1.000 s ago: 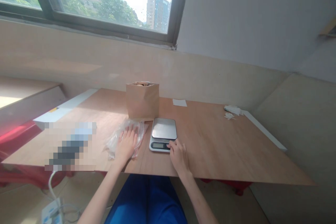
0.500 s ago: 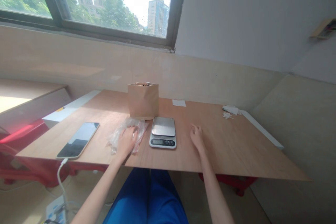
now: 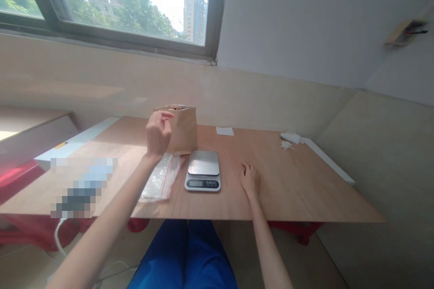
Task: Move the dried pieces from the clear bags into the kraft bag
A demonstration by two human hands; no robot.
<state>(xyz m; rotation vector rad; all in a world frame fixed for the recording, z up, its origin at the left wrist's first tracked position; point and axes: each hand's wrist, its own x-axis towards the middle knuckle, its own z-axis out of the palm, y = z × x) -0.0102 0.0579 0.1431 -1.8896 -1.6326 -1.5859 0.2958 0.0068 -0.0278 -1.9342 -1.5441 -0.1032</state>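
Note:
My left hand (image 3: 158,132) is raised in front of the left side of a brown paper bag (image 3: 186,128), level with its upper part. Its fingers are loosely bent and apart, with nothing visible in them. Below it, a clear zip bag with a red seal line (image 3: 162,180) lies flat on the table. A kitchen scale (image 3: 203,169) with a steel plate stands beside the zip bag, its plate bare. My right hand (image 3: 250,179) rests on the tabletop right of the scale, fingers loosely spread and holding nothing. What lies inside the paper bag is mostly hidden.
On the wooden table (image 3: 305,189), a blurred-out phone-like shape (image 3: 84,187) with a white cable sits at the left. A white card (image 3: 224,131) lies by the wall, and crumpled white scraps (image 3: 290,138) are at the back right. Red stools stand underneath.
My left hand has lifted off the zip bag and moved up to the paper bag. The zip bag now lies flatter. My right hand stays beside the scale; the view has shifted slightly.

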